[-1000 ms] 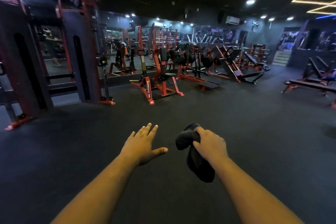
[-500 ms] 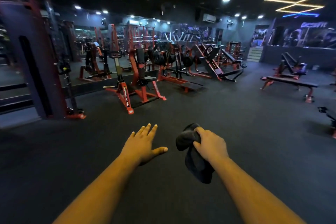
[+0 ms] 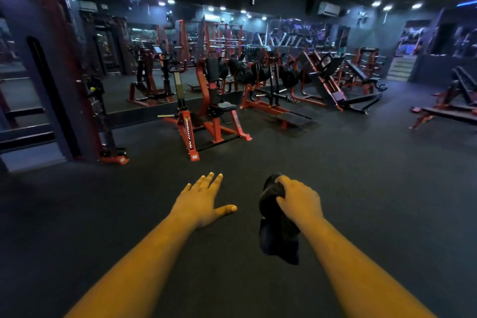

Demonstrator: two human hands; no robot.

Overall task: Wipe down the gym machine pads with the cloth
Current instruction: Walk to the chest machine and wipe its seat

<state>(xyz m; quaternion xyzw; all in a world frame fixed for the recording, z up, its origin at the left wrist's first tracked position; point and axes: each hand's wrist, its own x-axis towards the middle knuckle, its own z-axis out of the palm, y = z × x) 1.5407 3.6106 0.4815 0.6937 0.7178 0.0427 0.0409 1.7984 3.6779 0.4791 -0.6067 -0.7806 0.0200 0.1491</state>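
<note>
My right hand [image 3: 299, 200] grips a dark cloth [image 3: 277, 235] that hangs bunched below the fist, held out over the black floor. My left hand [image 3: 202, 199] is stretched forward beside it, palm down, fingers straight and spread, touching nothing. Ahead stands a red-framed seated machine [image 3: 206, 121] with a black back pad [image 3: 213, 66] and a black seat pad [image 3: 227, 106]. Both hands are well short of it.
A tall dark cable tower [image 3: 51, 72] with red feet rises at the left. Rows of red machines with weight plates [image 3: 289, 77] fill the back. Flat benches [image 3: 446, 113] stand at the right. Black rubber floor [image 3: 361, 188] lies open between me and the machines.
The view has shifted between frames, and the red seated machine now looks nearer and more central. Both hands keep the same pose, the right one still holding the cloth.
</note>
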